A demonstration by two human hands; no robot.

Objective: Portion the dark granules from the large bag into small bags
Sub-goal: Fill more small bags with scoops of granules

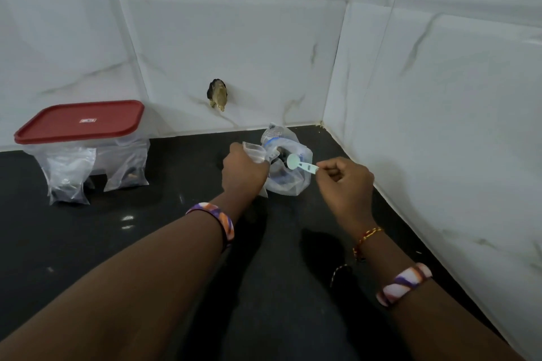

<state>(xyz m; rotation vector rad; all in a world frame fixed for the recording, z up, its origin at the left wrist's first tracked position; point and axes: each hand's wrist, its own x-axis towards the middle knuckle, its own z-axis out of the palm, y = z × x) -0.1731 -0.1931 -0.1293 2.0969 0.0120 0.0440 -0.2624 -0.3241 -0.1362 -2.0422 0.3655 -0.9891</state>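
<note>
Forearms reach in from 6 o'clock over a glossy black bench (88,243), each wrist wearing a patterned band; the right wrist also carries a thin red-and-yellow thread. A small white glint of reflected light sits on the bench at about 9 o'clock from the left wrist.

Past the wrists, near the middle of the view, the left hand (243,170) has its grip curled round the crumpled mouth of a small clear bag (254,151), holding it up just beside the large bag (289,176). The right hand (346,177), at 3 o'clock from the large bag, has its grip pinching the handle end of a pale green scoop (299,165), whose round bowl is over the large bag's open mouth. The large bag stands on the bench close to the corner, with dark granules (281,160) showing inside through the clear plastic.

At 9 o'clock, well apart from the hands, a clear tub with a red lid (80,121) sits near the back wall, with two filled small bags (69,174) standing in front of it, dark contents at their bottoms.

Farthest off, white marbled wall tiles (234,47) meet in a corner at 1 o'clock. A small rough hole (217,94) breaks the back wall at 12 o'clock above the bags.
</note>
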